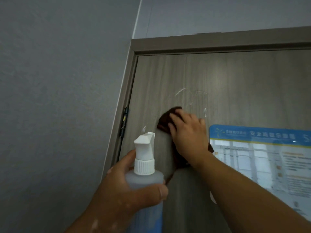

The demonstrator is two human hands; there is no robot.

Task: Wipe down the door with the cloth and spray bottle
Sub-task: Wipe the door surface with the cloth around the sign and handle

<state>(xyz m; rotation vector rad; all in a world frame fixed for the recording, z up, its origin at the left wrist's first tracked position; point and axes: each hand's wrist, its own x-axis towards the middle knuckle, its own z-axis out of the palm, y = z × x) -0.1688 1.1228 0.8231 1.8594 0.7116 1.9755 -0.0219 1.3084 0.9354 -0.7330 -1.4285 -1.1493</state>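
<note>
Cloth flat against door

The brown cloth lies on the door's upper left part, pressed there by the straight, spread fingers of the right hand. Wet streaks shine just above. The left hand, lower and apart, grips the upright spray bottle. A laminated notice hangs at right, a hinge at left.

The single camera rides on my head and looks forward and up, close to the wood-grain door. The door's top frame runs from 11 to 2 o'clock. The grey wall fills the view from 7 to 11 o'clock, and the laminated evacuation plan lies at 4 o'clock. My left hand, gripping the spray bottle, rises in at 6 o'clock, nearest the lens. My right hand reaches from 5 o'clock to the centre.
</note>
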